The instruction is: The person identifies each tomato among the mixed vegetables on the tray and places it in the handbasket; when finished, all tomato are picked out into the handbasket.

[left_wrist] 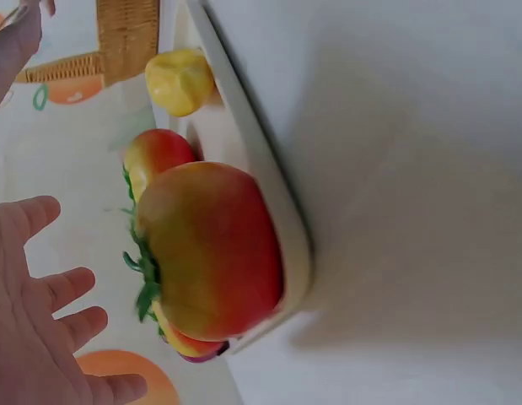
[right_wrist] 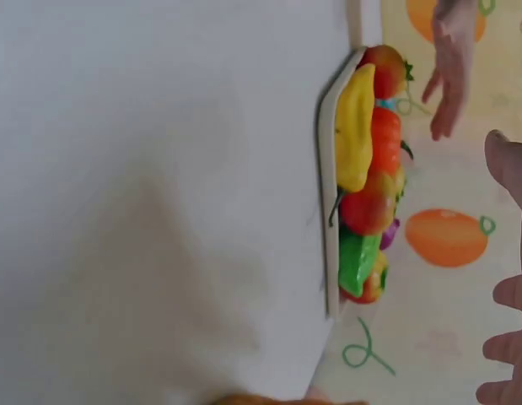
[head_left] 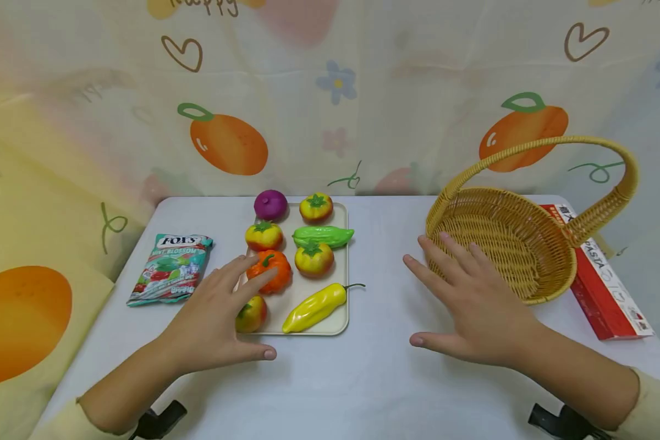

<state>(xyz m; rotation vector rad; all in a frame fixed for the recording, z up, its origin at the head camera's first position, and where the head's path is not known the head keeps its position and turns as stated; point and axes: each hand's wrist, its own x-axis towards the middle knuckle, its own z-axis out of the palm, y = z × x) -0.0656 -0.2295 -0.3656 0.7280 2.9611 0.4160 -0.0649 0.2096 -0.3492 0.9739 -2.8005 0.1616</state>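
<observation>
Fingers spread, my left hand (head_left: 214, 324) hovers over the left edge of the cream tray (head_left: 338, 318), partly covering a red-yellow fruit (head_left: 253, 315) and an orange pumpkin (head_left: 275, 272). The tray also bears a yellow pepper (head_left: 315, 308), a green pepper (head_left: 323, 236), a purple onion (head_left: 271, 205) and several red-yellow fruits. My right hand (head_left: 478, 305), spread and holding nothing, is in front of the wicker basket (head_left: 506, 244), overlapping its lower left rim in the head view. In the left wrist view a red-yellow fruit (left_wrist: 212, 253) is nearest, beside the left palm (left_wrist: 24, 329).
A teal candy bag (head_left: 172, 269) lies left of the tray. Behind and right of the basket, a red and white box (head_left: 610, 287) lies along the table's right side. The basket's tall handle (head_left: 629, 177) arches up in front of the printed cloth backdrop.
</observation>
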